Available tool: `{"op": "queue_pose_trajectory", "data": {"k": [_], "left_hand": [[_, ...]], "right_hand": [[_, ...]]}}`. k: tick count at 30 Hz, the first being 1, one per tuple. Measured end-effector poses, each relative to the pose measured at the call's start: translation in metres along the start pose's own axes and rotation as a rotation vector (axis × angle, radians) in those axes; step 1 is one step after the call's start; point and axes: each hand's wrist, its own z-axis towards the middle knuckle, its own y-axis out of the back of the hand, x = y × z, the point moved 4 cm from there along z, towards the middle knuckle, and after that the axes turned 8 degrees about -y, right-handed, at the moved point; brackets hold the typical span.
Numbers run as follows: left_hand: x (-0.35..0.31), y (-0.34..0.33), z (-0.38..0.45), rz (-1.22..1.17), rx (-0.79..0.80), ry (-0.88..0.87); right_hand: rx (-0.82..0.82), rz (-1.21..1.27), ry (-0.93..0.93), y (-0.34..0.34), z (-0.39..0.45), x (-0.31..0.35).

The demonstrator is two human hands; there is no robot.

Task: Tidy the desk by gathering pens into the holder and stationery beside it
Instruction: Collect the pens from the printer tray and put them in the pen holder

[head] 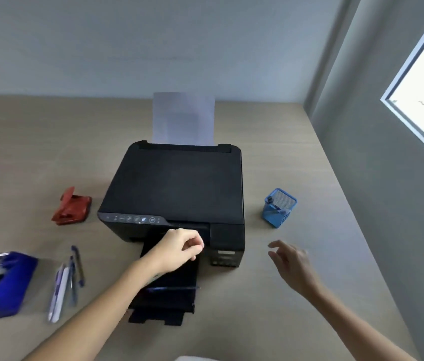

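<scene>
1. One pale wood-grain surface [36,157] carries everything; it meets a grey wall at its far edge and another at its right edge.
2. One black boxy printer [177,183] stands mid-surface, one white sheet of paper [183,118] upright at its back and its black output tray [169,295] extended toward the near edge.
3. One blue square mesh pen holder [278,208] stands toward the right edge, just right of the printer; something small and dark sits inside it, too unclear to name.
4. A cluster of pens [66,280], blue and white, lies toward the near-left corner; blur prevents an exact count, roughly four.
5. One more blue pen [171,289] lies across the output tray.
6. One blue tape dispenser [5,282] with one clear roll sits by the left edge, left of the pens.
7. One red hole punch [71,207] sits left of the printer.
8. The left hand [179,248] hovers over the tray, its grip curled with fingertips close together; whether it pinches anything cannot be told.
9. The right hand [291,261] hovers near the holder, its grip spread and empty.
</scene>
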Motion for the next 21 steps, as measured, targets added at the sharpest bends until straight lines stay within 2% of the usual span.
{"op": "queue_pose_trajectory", "data": {"k": [4, 8, 14, 18, 21], "left_hand": [[0.099, 0.009, -0.032, 0.164, -0.026, 0.153], [0.156, 0.004, -0.034, 0.211, -0.050, 0.202], [0.171, -0.011, -0.025, 0.232, 0.092, 0.114], [0.165, -0.009, -0.031, 0.481, 0.151, -0.056], [0.166, -0.013, -0.040, 0.602, 0.184, -0.100]], "right_hand": [[0.177, 0.004, 0.084, -0.062, -0.035, 0.044], [0.249, -0.044, 0.143, -0.109, -0.052, 0.092], [0.292, -0.159, 0.085, -0.153, -0.058, 0.134], [0.326, -0.281, -0.017, -0.166, -0.062, 0.142], [0.341, -0.334, -0.074, -0.171, -0.066, 0.140]]}}
